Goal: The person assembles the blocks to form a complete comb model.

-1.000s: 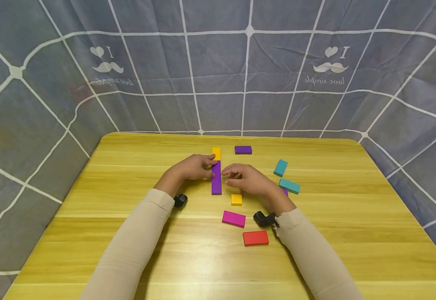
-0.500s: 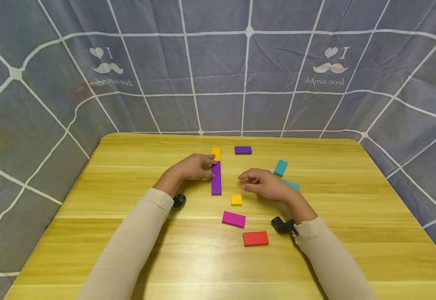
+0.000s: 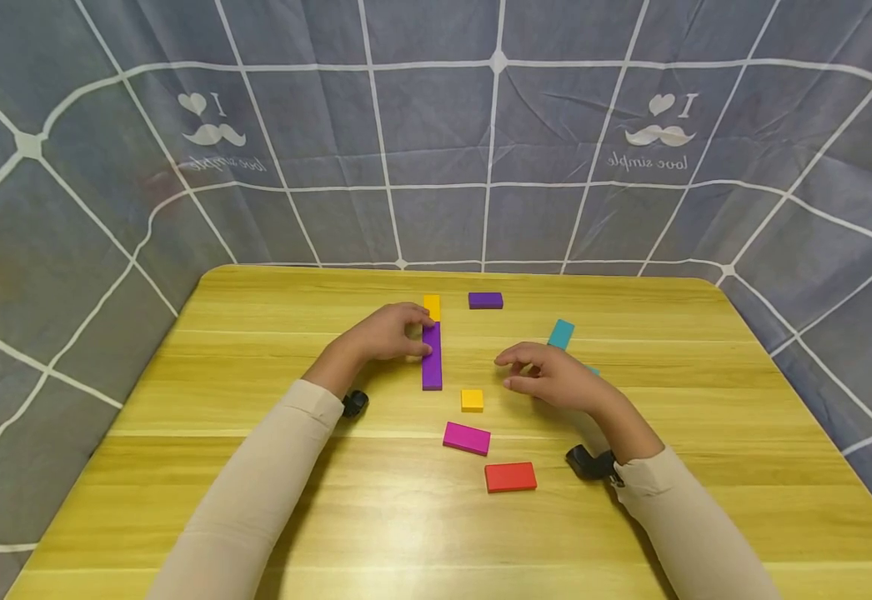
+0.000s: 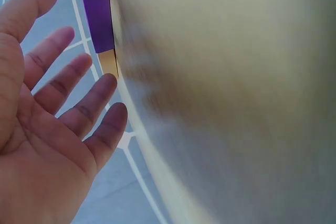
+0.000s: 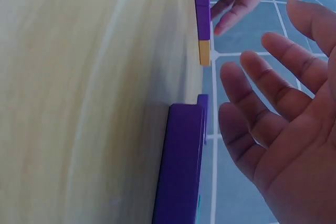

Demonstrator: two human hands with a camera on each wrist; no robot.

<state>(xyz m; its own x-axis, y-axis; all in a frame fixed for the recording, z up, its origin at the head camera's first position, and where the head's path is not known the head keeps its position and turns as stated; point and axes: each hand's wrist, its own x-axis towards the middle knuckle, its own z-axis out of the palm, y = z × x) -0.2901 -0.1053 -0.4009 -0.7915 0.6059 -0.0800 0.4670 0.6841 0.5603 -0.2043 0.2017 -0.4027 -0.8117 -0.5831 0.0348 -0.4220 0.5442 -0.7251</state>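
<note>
Two purple blocks [image 3: 432,373] lie end to end, with a yellow block [image 3: 432,305] at their far end. My left hand [image 3: 385,333] is over this row from the left, its fingers spread and gripping nothing. In the left wrist view its fingertips appear apart from the purple blocks [image 4: 98,22]. To the right, my right hand [image 3: 552,375] hovers above the table, fingers loosely bent and holding nothing. It partly covers a teal block [image 3: 561,333] and hides most of another. A purple block [image 5: 178,161] lies below that hand in the right wrist view, hidden from the head view.
Loose on the wooden table [image 3: 376,517] are a small yellow block [image 3: 472,401], a magenta block [image 3: 467,438] and a red block [image 3: 510,477]. Another purple block [image 3: 485,300] lies near the far edge. A grey checked curtain [image 3: 436,133] surrounds the table's back and sides.
My right hand has moved right and slightly nearer, away from the purple row, and now covers more of the teal blocks. The left hand has barely moved. The blocks stay in place.
</note>
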